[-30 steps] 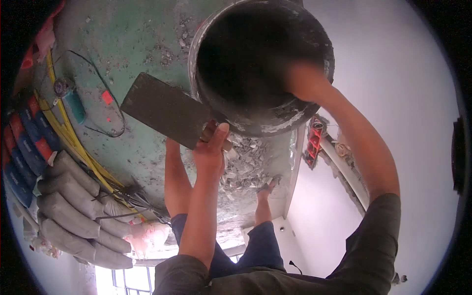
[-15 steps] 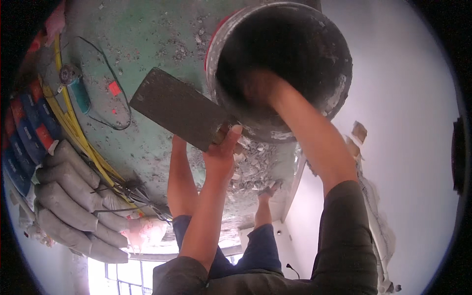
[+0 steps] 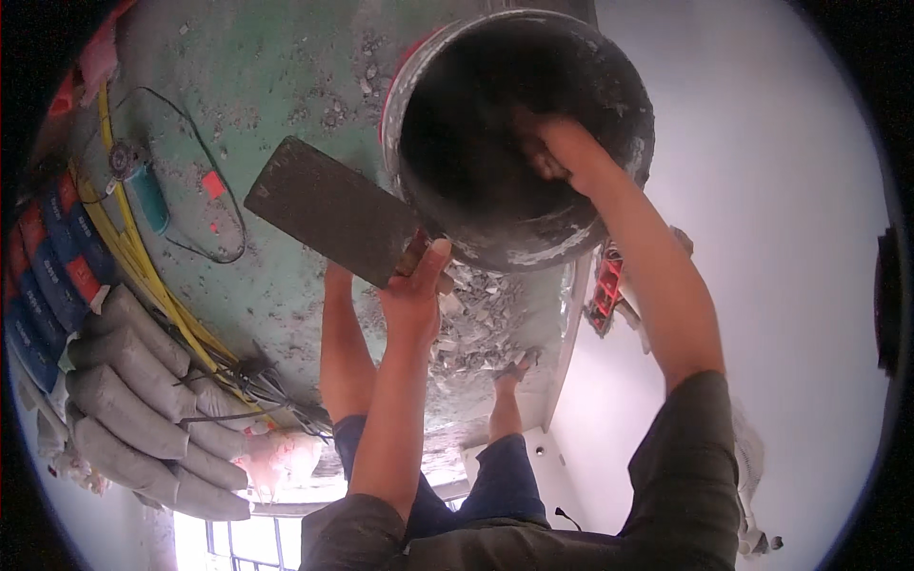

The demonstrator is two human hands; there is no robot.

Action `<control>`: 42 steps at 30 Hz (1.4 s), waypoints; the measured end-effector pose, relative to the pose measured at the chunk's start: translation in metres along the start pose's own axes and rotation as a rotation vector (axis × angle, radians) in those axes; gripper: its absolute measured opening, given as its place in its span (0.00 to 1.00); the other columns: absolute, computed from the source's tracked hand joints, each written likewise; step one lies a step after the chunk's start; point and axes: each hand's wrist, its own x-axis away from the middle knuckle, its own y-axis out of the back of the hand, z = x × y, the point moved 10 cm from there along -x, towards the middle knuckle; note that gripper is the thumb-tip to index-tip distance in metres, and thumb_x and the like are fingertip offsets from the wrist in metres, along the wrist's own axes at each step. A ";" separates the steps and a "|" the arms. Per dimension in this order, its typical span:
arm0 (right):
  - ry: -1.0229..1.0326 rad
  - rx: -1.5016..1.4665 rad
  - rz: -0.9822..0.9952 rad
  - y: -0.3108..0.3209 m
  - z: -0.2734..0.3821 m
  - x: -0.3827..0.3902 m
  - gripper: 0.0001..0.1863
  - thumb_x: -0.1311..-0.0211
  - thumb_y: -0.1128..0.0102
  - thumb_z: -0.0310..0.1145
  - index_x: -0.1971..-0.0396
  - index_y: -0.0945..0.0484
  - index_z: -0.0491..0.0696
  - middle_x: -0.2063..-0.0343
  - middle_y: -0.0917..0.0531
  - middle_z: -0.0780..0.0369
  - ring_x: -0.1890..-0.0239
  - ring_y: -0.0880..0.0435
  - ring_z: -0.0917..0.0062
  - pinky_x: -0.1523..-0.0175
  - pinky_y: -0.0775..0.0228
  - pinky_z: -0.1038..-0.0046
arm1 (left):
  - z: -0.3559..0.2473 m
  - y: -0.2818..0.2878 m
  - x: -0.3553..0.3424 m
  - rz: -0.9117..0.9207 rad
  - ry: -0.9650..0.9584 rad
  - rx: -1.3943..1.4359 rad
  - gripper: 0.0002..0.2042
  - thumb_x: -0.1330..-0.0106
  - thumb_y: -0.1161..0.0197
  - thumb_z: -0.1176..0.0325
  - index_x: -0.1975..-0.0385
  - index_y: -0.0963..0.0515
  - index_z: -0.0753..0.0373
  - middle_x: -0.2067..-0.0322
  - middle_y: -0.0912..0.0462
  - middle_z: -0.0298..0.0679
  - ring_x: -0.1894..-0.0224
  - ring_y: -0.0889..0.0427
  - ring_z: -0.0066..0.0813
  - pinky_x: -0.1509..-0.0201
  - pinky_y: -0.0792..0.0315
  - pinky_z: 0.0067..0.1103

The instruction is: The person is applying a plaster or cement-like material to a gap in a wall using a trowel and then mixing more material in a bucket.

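My left hand [image 3: 411, 297] is closed around the handle end of a flat, rectangular plastering trowel [image 3: 328, 207], dark grey and smeared. Its blade points up and to the left, with the handle end close beside the rim of a large bucket [image 3: 547, 253]. Inside the bucket's mouth is my right hand [image 3: 569, 155], fingers curled closed. What those fingers grip is lost in the dark interior. The bucket has a mortar-caked rim and a strip of red on its outer left side.
Broken rubble [image 3: 481, 319] lies below the bucket. On the green floor at left are a teal angle grinder [image 3: 148, 198] with its cord, yellow hoses [image 3: 133, 243] and stacked grey bags [image 3: 129, 404]. A white wall [image 3: 762, 238] rises at right, with a red object [image 3: 606, 290] near its base.
My right hand has risen from deeper in the bucket and shifted right, its fingers now partly visible. The bucket appears slightly further left in view. My left hand still holds the trowel.
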 end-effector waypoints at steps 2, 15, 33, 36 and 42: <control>0.018 0.505 -0.105 0.002 -0.003 0.029 0.09 0.35 0.48 0.34 0.65 0.22 0.45 0.80 0.21 0.63 0.82 0.23 0.75 0.75 0.26 0.71 | -0.004 0.005 -0.001 -0.006 -0.029 0.014 0.18 0.46 0.28 0.74 0.57 0.26 0.60 0.66 0.21 0.32 0.74 0.24 0.18 0.80 0.31 0.15; 0.603 1.542 -0.170 -0.111 -0.006 -0.067 0.16 0.35 0.53 0.35 0.57 0.18 0.46 0.56 0.17 0.51 0.56 0.16 0.61 0.55 0.22 0.60 | -0.002 -0.010 0.001 0.033 -0.058 0.014 0.15 0.46 0.30 0.76 0.60 0.26 0.59 0.69 0.22 0.32 0.72 0.23 0.19 0.76 0.30 0.15; 0.442 1.560 -0.075 -0.109 -0.048 -0.068 0.15 0.37 0.51 0.33 0.58 0.17 0.49 0.58 0.16 0.53 0.58 0.15 0.59 0.56 0.21 0.62 | 0.008 -0.008 0.004 0.024 0.003 0.042 0.15 0.45 0.30 0.76 0.59 0.25 0.60 0.68 0.21 0.31 0.69 0.23 0.19 0.73 0.29 0.16; 0.233 1.799 0.207 -0.113 -0.018 0.002 0.14 0.38 0.52 0.32 0.61 0.16 0.49 0.61 0.15 0.53 0.59 0.15 0.61 0.56 0.22 0.60 | 0.003 0.005 0.014 -0.021 0.022 0.002 0.15 0.45 0.29 0.75 0.60 0.25 0.60 0.68 0.22 0.31 0.71 0.23 0.19 0.74 0.29 0.16; 0.440 1.764 -0.208 -0.071 0.070 0.028 0.12 0.41 0.48 0.30 0.64 0.15 0.48 0.66 0.15 0.55 0.62 0.14 0.61 0.57 0.21 0.62 | -0.003 0.003 0.014 -0.010 0.005 -0.060 0.15 0.46 0.28 0.73 0.60 0.25 0.59 0.68 0.22 0.31 0.72 0.24 0.19 0.74 0.28 0.16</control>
